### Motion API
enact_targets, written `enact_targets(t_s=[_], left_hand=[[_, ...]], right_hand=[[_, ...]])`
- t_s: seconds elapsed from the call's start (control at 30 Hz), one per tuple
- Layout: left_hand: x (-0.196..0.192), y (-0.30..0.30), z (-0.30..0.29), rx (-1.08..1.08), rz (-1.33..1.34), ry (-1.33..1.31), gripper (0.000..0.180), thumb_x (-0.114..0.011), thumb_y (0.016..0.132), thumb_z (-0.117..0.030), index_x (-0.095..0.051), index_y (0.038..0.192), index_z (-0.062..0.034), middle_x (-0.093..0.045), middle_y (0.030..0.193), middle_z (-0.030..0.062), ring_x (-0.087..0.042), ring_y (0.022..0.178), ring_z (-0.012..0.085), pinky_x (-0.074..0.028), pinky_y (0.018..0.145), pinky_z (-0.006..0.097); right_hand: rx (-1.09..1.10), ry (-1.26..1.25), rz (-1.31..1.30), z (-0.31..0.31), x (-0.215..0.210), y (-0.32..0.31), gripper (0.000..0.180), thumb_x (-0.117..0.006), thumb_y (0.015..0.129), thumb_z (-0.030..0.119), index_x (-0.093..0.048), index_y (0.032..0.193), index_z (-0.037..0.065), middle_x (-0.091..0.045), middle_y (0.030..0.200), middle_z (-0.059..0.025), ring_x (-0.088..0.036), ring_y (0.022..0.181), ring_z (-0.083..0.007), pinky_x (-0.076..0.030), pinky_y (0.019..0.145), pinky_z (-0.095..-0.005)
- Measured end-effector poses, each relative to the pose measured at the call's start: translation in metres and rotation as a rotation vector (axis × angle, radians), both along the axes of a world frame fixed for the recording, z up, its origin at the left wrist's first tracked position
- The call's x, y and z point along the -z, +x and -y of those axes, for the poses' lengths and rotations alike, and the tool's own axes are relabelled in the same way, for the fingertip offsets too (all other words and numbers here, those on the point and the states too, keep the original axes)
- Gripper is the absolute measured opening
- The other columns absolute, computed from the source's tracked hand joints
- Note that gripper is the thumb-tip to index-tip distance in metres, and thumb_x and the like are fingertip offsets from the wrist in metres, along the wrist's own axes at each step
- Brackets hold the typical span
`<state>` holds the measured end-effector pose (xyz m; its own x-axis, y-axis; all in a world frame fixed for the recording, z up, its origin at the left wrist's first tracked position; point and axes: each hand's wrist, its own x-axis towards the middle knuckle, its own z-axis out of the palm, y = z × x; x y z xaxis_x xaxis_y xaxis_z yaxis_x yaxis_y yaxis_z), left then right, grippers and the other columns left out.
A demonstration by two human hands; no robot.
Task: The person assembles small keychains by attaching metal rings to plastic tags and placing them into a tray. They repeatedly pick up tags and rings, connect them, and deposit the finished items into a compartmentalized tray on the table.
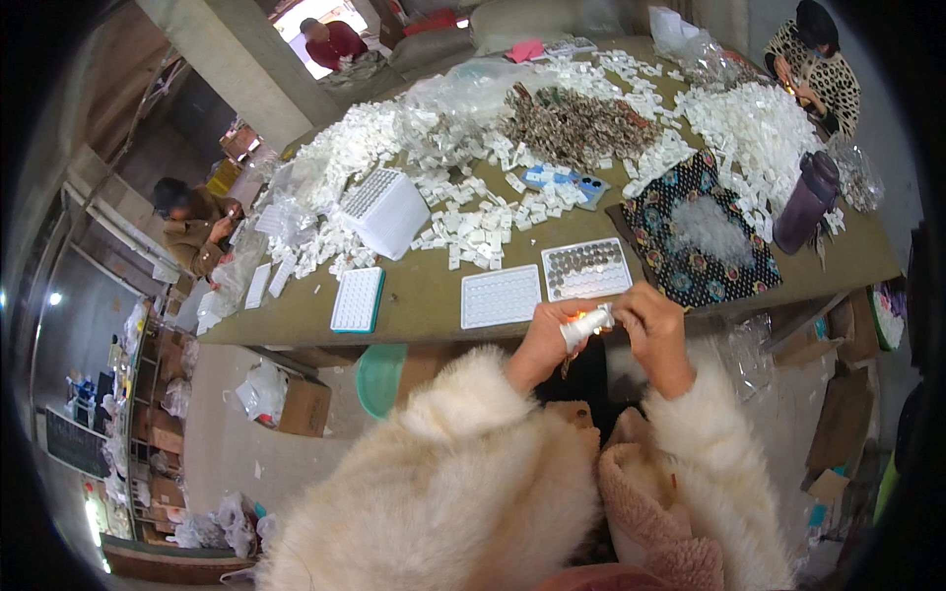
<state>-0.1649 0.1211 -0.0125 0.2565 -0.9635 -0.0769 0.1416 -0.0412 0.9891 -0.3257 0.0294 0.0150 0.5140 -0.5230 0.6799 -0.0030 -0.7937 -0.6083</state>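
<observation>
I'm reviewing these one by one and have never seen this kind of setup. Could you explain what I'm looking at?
There is no machine here: a person in cream furry sleeves works with bare hands. The single picture comes from a wide fisheye camera on their head, looking down, so straight edges bend.

On the olive-green table lie heaps of small white pieces, a heap of small brownish pieces, white rectangular trays, and a dark purple bottle.

The left hand holds a small white cylindrical object with an orange glow beside it. The right hand is at its end; its exact grip is unclear.
</observation>
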Motion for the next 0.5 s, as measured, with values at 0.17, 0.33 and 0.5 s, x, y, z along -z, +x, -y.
enact_targets(t_s=[0.17,0.33,0.5], left_hand=[[-0.005,0.0,-0.002,0.013,-0.232,-0.099,0.023,-0.069,0.093,-0.016,-0.071,0.11,-0.0013,-0.068,0.077,-0.0008,-0.05,0.054,0.0025,-0.036,0.047,0.019],[-0.004,-0.003,-0.004,0.059,-0.398,-0.183,0.029,-0.067,0.097,-0.02,-0.068,0.118,-0.0003,-0.068,0.08,0.0015,-0.043,0.051,0.003,-0.035,0.048,0.02],[-0.012,-0.005,-0.003,0.076,-0.317,-0.14,0.027,-0.061,0.1,-0.023,-0.065,0.114,-0.0002,-0.071,0.092,0.0083,-0.043,0.052,0.0039,-0.032,0.048,0.02]], right_hand=[[-0.034,0.275,0.094,-0.001,0.006,-0.003,0.003,-0.066,0.084,-0.001,-0.066,0.082,-0.003,-0.063,0.075,-0.0112,-0.062,0.066,-0.0189,-0.048,0.061,-0.0302],[-0.267,0.885,0.333,0.001,0.015,-0.007,0.01,-0.068,0.089,-0.002,-0.066,0.098,-0.006,-0.069,0.086,-0.0067,-0.064,0.076,-0.0078,-0.051,0.069,-0.0214],[-0.299,0.857,0.394,0.002,0.014,-0.009,0.008,-0.064,0.091,-0.004,-0.064,0.099,-0.007,-0.069,0.085,-0.0087,-0.067,0.075,-0.013,-0.056,0.072,-0.0267]])
